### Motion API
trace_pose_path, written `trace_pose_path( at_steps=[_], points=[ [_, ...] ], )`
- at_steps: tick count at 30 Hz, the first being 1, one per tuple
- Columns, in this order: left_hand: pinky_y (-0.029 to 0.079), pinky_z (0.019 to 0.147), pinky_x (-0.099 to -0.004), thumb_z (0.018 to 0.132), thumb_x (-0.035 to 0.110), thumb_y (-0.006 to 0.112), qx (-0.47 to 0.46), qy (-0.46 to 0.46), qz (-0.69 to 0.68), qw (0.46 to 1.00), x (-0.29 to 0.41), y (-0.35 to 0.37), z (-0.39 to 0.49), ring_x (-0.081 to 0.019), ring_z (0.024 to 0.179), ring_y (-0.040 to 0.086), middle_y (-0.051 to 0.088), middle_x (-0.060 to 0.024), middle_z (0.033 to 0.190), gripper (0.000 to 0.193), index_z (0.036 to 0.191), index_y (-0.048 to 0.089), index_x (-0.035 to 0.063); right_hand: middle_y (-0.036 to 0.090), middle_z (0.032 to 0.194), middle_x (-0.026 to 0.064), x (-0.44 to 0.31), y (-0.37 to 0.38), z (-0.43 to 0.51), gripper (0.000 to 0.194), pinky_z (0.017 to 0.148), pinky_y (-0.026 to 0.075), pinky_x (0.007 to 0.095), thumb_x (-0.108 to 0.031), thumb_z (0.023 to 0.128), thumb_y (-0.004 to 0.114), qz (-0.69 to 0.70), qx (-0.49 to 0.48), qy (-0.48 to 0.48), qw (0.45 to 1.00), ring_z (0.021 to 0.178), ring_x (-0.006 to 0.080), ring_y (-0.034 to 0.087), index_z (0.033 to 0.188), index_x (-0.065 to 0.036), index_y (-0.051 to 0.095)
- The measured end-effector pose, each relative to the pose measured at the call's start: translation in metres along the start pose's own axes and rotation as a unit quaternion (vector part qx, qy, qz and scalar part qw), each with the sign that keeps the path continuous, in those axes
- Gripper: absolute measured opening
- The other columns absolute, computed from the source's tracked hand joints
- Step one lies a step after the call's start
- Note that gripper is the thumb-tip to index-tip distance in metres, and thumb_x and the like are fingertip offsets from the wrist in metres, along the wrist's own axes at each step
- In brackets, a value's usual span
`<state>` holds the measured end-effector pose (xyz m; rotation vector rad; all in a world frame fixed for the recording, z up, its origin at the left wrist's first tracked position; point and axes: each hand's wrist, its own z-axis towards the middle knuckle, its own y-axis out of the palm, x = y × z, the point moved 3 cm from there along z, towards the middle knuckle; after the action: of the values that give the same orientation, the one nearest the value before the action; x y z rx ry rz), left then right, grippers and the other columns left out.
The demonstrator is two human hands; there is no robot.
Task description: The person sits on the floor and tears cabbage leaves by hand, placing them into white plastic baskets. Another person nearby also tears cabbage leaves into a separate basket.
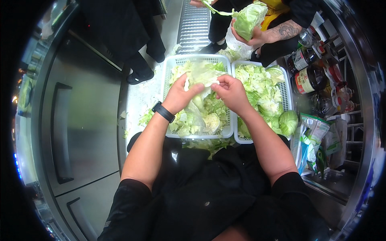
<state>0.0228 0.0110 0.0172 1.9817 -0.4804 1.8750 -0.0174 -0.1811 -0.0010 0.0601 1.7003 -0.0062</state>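
Both my hands hold a pale cabbage leaf (200, 76) above a white plastic basket (165, 90) of torn cabbage leaves. My left hand (184, 94), with a black band on its wrist, grips the leaf's left side, thumb on top. The fingertips of my right hand (229, 90) pinch its right edge. Under them, part of the leaf looks blurred. A cut cabbage piece (212, 123) lies near that basket's front right corner. To the right, a second white basket (288, 90) holds more torn leaves, and a green cabbage head (288, 123) is at its front right corner.
A person across from me holds a partly peeled cabbage (250, 19); another in dark clothes stands at the upper left. A steel cabinet (87, 120) lines the left. Sauce bottles (309, 79) and plastic packets (315, 132) fill the right shelf. Leaf scraps lie on the floor around the baskets.
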Motion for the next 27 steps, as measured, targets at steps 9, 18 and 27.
trace_pose_path(
  at_steps=[9,18,27],
  points=[
    [0.049,0.089,-0.0264,0.106,0.021,0.061,-0.007,-0.013,0.038,0.999,-0.024,-0.004,0.003,-0.0080,0.100,0.060,0.070,-0.0020,0.110,0.024,0.119,0.067,0.0011,0.060,0.072,0.0060,-0.010,0.024,-0.019,0.012,0.058,0.042,0.0313,-0.009,0.093,0.071,-0.092,-0.032,-0.141,0.985,0.061,0.0133,0.053,0.103,-0.003,0.069],
    [0.056,0.083,-0.0321,0.103,0.025,0.065,0.182,-0.085,-0.067,0.977,-0.040,-0.055,0.013,-0.0184,0.095,0.069,0.073,-0.0121,0.111,0.036,0.121,0.065,-0.0055,0.064,0.097,0.0019,-0.036,0.020,-0.041,0.019,0.076,0.052,0.0231,-0.002,0.100,0.064,0.070,-0.056,-0.174,0.981,0.083,0.0077,0.062,0.118,-0.001,0.062],
    [0.057,0.087,-0.0339,0.107,0.026,0.058,0.203,-0.082,-0.179,0.959,-0.014,-0.084,-0.008,-0.0195,0.099,0.071,0.071,-0.0118,0.117,0.035,0.126,0.062,-0.0031,0.067,0.084,0.0043,0.003,-0.009,-0.042,0.027,0.073,0.052,0.0253,-0.014,0.095,0.071,-0.235,-0.147,0.014,0.961,0.075,0.0098,0.062,0.118,-0.002,0.065]
  ],
)
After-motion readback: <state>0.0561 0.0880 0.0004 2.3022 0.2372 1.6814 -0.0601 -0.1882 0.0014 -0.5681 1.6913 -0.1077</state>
